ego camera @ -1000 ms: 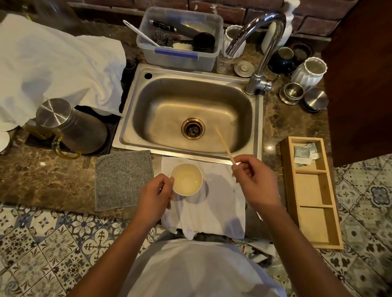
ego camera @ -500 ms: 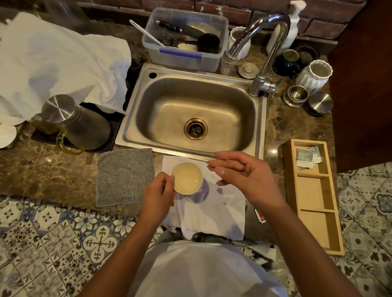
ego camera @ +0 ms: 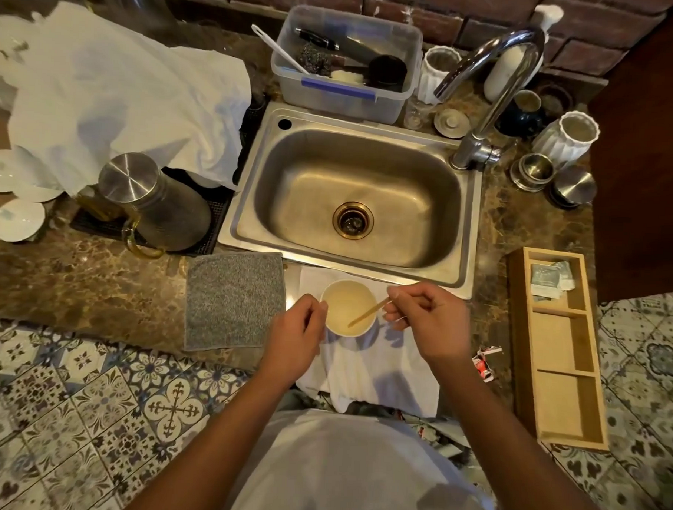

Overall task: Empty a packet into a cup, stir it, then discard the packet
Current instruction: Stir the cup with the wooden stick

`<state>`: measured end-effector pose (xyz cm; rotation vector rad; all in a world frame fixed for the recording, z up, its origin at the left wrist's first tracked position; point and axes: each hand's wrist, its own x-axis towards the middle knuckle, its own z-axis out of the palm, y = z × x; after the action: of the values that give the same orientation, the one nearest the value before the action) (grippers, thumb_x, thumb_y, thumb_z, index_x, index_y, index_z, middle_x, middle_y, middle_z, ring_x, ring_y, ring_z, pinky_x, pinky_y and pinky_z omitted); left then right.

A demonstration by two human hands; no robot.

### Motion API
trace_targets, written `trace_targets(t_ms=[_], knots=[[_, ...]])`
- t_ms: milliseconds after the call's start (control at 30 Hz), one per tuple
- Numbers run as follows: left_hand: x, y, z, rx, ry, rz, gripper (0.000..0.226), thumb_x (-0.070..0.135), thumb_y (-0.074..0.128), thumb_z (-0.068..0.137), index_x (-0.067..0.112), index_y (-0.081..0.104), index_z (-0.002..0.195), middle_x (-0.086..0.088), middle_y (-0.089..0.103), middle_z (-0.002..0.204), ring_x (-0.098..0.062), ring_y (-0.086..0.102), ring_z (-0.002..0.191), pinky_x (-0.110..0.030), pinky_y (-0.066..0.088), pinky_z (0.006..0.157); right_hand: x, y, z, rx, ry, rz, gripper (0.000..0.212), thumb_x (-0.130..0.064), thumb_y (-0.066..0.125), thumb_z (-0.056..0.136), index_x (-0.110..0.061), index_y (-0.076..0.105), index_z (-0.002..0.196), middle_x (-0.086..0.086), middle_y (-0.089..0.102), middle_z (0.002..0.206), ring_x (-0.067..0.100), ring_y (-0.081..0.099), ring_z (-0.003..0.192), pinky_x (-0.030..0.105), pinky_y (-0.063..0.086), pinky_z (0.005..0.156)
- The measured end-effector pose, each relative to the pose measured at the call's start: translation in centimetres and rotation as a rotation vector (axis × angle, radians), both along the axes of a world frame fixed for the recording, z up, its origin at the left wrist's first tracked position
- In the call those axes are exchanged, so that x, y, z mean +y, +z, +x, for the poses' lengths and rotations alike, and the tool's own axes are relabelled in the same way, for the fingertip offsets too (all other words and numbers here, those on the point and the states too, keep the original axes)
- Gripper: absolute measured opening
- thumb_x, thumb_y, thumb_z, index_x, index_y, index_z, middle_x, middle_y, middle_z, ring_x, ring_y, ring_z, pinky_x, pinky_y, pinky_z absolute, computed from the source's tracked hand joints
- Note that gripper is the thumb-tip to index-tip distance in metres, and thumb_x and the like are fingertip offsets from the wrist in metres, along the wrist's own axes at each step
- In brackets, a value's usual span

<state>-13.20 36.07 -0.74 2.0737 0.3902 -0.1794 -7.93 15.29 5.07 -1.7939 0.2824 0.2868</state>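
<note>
A small white cup (ego camera: 346,294) with pale liquid stands on a white cloth (ego camera: 372,368) at the counter's front edge, just below the sink. My left hand (ego camera: 295,332) grips the cup's left side. My right hand (ego camera: 426,322) pinches a thin wooden stir stick (ego camera: 368,313) whose lower end dips into the liquid. A torn red and white packet (ego camera: 484,361) lies on the counter to the right of my right wrist.
A steel sink (ego camera: 365,271) with a tap (ego camera: 488,92) lies behind the cup. A grey mat (ego camera: 233,296) is to the left, a steel jug (ego camera: 156,200) further left. A wooden tray (ego camera: 555,341) holding sachets (ego camera: 546,279) sits on the right.
My right hand came down from beside the cup, turned the stick from pointing up over the sink, and put its tip into the liquid. My left hand stays on the cup.
</note>
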Motion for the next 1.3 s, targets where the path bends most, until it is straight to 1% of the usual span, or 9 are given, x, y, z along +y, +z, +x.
trace_targets(t_ms=[133,333,500,700,800,900,967,1133,1300], knots=[[0.3,0.0,-0.1,-0.008,-0.028,-0.011,0.035,0.037,0.047,0.105,0.016,0.055,0.078,-0.005,0.065,0.062,-0.024,0.062,0.052,-0.049,0.053,0.056,-0.8,0.0,-0.2,0.013,0.006,-0.160,0.013,-0.024,0.078,0.088,-0.011,0.076,0.086,0.001,0.077,0.069,0.016,0.075,0.064,0.035,0.063,0.059],[0.6,0.0,0.1,0.001,-0.052,-0.022,0.034,0.035,0.047,0.105,0.016,0.055,0.078,-0.006,0.065,0.062,-0.025,0.063,0.052,-0.046,0.053,0.054,-2.8,0.2,-0.2,-0.042,0.263,-0.360,0.017,-0.024,0.064,0.098,-0.016,0.078,0.095,-0.004,0.075,0.071,0.012,0.070,0.064,0.024,0.057,0.057],[0.7,0.1,-0.1,0.003,-0.047,-0.094,0.036,0.030,0.049,0.106,0.010,0.054,0.075,-0.009,0.063,0.059,-0.022,0.060,0.046,-0.040,0.050,0.052,-2.3,0.8,0.2,-0.107,0.274,-0.498,0.012,-0.035,0.071,0.091,-0.026,0.079,0.090,0.001,0.069,0.064,0.019,0.062,0.062,0.039,0.053,0.061],[0.7,-0.2,-0.1,0.028,-0.071,-0.127,0.042,0.032,0.046,0.106,0.009,0.055,0.073,-0.008,0.062,0.057,-0.017,0.059,0.047,-0.033,0.048,0.054,0.4,1.2,1.1,-0.265,0.459,-0.655,0.022,-0.049,0.064,0.093,-0.034,0.079,0.100,-0.013,0.071,0.071,0.006,0.062,0.063,0.027,0.048,0.059],[0.7,-0.2,0.0,0.047,-0.074,-0.175,0.043,0.031,0.044,0.107,0.008,0.056,0.073,-0.006,0.061,0.056,-0.016,0.056,0.046,-0.028,0.046,0.054,1.7,0.2,1.6,-0.400,0.583,-0.853,0.025,-0.048,0.059,0.098,-0.035,0.078,0.105,-0.009,0.078,0.082,0.014,0.070,0.075,0.024,0.036,0.061],[0.7,-0.2,0.0,0.058,-0.076,-0.209,0.043,0.031,0.044,0.107,0.008,0.055,0.073,-0.005,0.060,0.056,-0.016,0.056,0.046,-0.026,0.044,0.054,2.6,-1.0,1.6,-0.483,0.664,-0.940,0.029,-0.048,0.053,0.100,-0.034,0.078,0.103,-0.007,0.080,0.090,0.016,0.072,0.077,0.024,0.041,0.062],[0.7,-0.3,-0.1,0.068,-0.072,-0.229,0.042,0.031,0.043,0.107,0.008,0.055,0.074,-0.004,0.060,0.057,-0.017,0.056,0.047,-0.028,0.044,0.054,3.0,-1.4,1.7,-0.490,0.765,-0.992,0.035,-0.050,0.046,0.102,-0.032,0.076,0.103,-0.006,0.079,0.090,0.019,0.072,0.076,0.027,0.045,0.063],[0.7,-0.3,-0.4,0.067,-0.053,-0.270,0.041,0.029,0.043,0.108,0.005,0.053,0.077,-0.006,0.059,0.059,-0.017,0.055,0.048,-0.023,0.043,0.053,2.6,-0.8,3.7,-0.544,0.920,-1.080,0.035,-0.049,0.045,0.103,-0.032,0.076,0.105,-0.005,0.078,0.092,0.021,0.072,0.078,0.026,0.030,0.058],[0.3,-0.5,-0.9,0.073,-0.037,-0.322,0.034,0.026,0.041,0.108,0.007,0.051,0.082,-0.007,0.060,0.062,-0.017,0.053,0.051,-0.021,0.041,0.051,3.2,-1.1,3.6,-0.563,0.941,-1.180,0.034,-0.044,0.045,0.104,-0.026,0.074,0.098,0.000,0.076,0.085,0.026,0.069,0.069,0.027,0.033,0.058]])
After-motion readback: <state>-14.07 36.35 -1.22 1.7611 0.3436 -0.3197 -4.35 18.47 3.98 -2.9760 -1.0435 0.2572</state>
